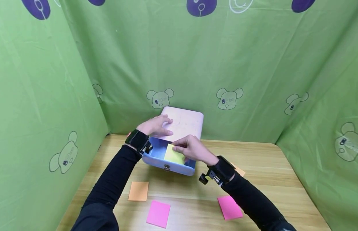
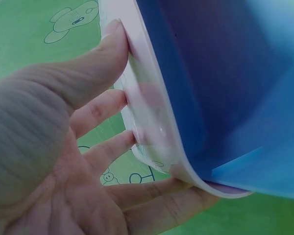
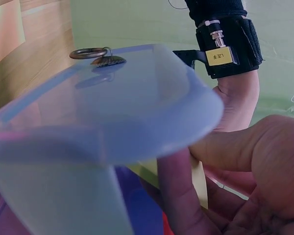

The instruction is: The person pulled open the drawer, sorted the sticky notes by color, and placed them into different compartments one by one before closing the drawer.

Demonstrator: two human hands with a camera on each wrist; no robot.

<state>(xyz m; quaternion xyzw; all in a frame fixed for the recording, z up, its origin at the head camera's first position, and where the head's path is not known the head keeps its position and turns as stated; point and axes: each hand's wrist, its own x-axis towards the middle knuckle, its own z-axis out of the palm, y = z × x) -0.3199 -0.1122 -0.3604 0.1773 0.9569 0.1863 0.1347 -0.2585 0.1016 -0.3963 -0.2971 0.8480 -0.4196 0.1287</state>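
A storage box with a pinkish-white top [image 1: 186, 123] stands against the back cloth, its blue drawer [image 1: 156, 162] pulled out towards me. My left hand [image 1: 156, 125] lies at the left part of the top. In the left wrist view its spread fingers [image 2: 105, 105] and thumb touch the pale casing [image 2: 149, 98]. Between thumb and fingers, my right hand [image 1: 193, 149] pinches a yellow sticky note pad [image 1: 174, 155], tilted inside the drawer. The right wrist view shows the drawer front [image 3: 137, 93] with its ring pull [image 3: 88, 53], partly covering the fingers and pad.
On the wooden table lie an orange note pad [image 1: 138, 191] and a pink one [image 1: 158, 214] at the front left. Another pink pad [image 1: 229, 207] is beside my right forearm, and an orange one [image 1: 239, 170] shows behind that wrist. Green cloth walls [image 1: 196, 64] enclose the table.
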